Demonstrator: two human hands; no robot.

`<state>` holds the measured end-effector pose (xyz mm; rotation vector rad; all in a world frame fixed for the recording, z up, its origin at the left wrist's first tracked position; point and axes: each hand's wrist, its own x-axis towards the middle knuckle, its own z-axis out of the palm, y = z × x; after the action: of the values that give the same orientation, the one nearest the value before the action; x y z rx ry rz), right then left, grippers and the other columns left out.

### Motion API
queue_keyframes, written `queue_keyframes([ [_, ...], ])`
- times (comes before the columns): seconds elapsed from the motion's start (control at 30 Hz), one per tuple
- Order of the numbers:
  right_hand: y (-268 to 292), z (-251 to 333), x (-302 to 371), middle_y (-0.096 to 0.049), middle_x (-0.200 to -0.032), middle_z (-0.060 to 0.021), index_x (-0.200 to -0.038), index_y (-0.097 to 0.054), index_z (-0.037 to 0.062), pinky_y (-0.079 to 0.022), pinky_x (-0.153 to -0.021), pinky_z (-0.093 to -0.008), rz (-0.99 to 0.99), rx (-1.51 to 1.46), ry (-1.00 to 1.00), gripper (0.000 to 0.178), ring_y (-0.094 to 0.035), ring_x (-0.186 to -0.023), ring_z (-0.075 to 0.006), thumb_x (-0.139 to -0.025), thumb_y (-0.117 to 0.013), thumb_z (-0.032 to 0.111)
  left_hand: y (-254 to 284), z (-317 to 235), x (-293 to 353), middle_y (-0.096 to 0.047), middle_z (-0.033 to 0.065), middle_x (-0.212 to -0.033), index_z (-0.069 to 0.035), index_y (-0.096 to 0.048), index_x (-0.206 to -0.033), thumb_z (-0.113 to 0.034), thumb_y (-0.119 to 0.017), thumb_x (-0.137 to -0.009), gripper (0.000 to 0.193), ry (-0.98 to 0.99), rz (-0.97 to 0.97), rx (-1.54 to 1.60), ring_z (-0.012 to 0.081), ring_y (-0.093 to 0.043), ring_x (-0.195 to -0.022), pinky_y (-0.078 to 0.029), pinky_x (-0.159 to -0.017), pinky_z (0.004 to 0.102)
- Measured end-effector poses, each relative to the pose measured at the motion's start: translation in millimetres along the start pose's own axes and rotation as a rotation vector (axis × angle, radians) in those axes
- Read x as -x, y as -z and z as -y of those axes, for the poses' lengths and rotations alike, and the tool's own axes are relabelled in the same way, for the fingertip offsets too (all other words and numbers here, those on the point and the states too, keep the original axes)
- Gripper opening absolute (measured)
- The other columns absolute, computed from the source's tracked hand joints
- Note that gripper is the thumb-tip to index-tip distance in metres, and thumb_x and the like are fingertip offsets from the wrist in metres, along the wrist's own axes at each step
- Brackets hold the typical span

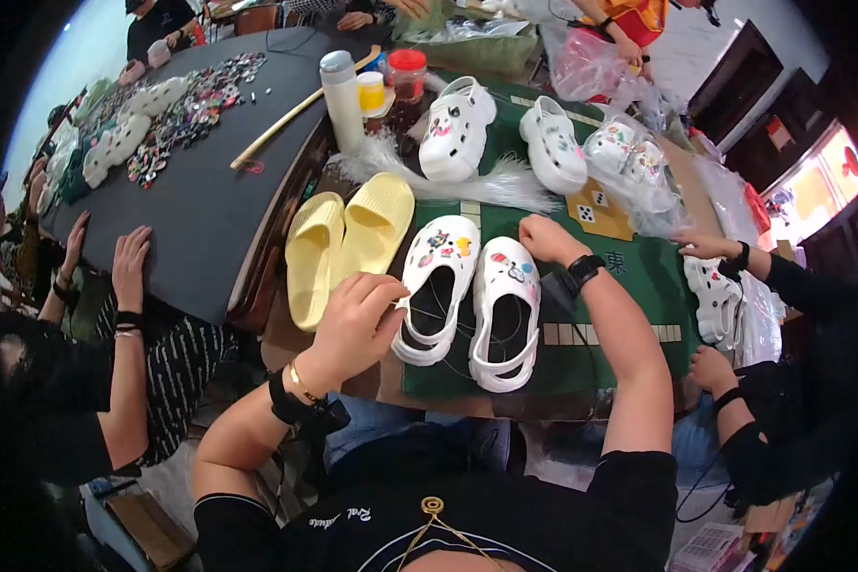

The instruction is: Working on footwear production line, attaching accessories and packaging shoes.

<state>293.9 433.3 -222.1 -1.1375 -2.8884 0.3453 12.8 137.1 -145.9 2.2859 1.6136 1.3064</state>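
Two white clogs with colourful charms lie side by side before me, heels toward me: a left clog (pixel 440 286) and a right clog (pixel 505 310). Thin dark strands loop in and around their openings. My left hand (pixel 357 315) is closed in a pinch at the outer side of the left clog; what its fingertips hold is too small to make out. Beside the toe of the right clog, my right hand (pixel 548 238) is curled shut, its fingertips partly hidden. A bundle of whitish strands (pixel 477 186) stretches behind the clogs.
Yellow slides (pixel 377 224) stand left of the clogs. Farther back are more white clogs (pixel 458 133), a bagged pair (pixel 629 157), a bottle (pixel 341 100) and a red-lidded jar (pixel 407 76). Co-workers' hands (pixel 132 267) rest at left; at right, others touch a charmed clog (pixel 713 300).
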Motion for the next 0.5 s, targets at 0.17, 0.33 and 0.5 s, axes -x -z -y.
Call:
queue_keyframes([
  [0.17,49,42,27,-0.064,-0.072,-0.0102,-0.084,-0.057,0.0012,-0.047,-0.059,-0.03,0.011,-0.513,-0.246,0.01,-0.06,-0.064,-0.0152,-0.084,-0.055,0.011,12,-4,12,-0.057,0.0087,-0.116,-0.008,-0.062,-0.105,-0.018,-0.078,-0.067,0.042,-0.098,0.276,-0.028,0.0304,-0.053,-0.111,-0.041,-0.093,0.0423],
  [0.33,88,67,78,-0.058,-0.067,-0.0033,-0.086,-0.054,0.0017,-0.042,-0.053,-0.0255,-0.181,-0.734,-0.114,0.006,-0.054,-0.061,-0.0087,-0.086,-0.054,0.008,-4,0,11,-0.056,0.0093,-0.117,-0.008,-0.061,-0.098,-0.015,-0.076,-0.07,0.033,-0.139,0.317,-0.036,0.0309,-0.051,-0.115,-0.039,-0.095,0.0422],
  [0.5,101,108,145,-0.046,-0.064,0.002,-0.108,-0.054,0.0019,-0.036,-0.052,-0.0204,-0.576,-0.872,-0.062,0.022,-0.046,-0.058,-0.0045,-0.087,-0.058,0.008,-15,7,-11,-0.058,0.0115,-0.11,-0.005,-0.055,-0.092,-0.007,-0.069,-0.077,0.021,0.005,0.261,0.163,0.0322,-0.053,-0.108,-0.04,-0.094,0.0412],
])
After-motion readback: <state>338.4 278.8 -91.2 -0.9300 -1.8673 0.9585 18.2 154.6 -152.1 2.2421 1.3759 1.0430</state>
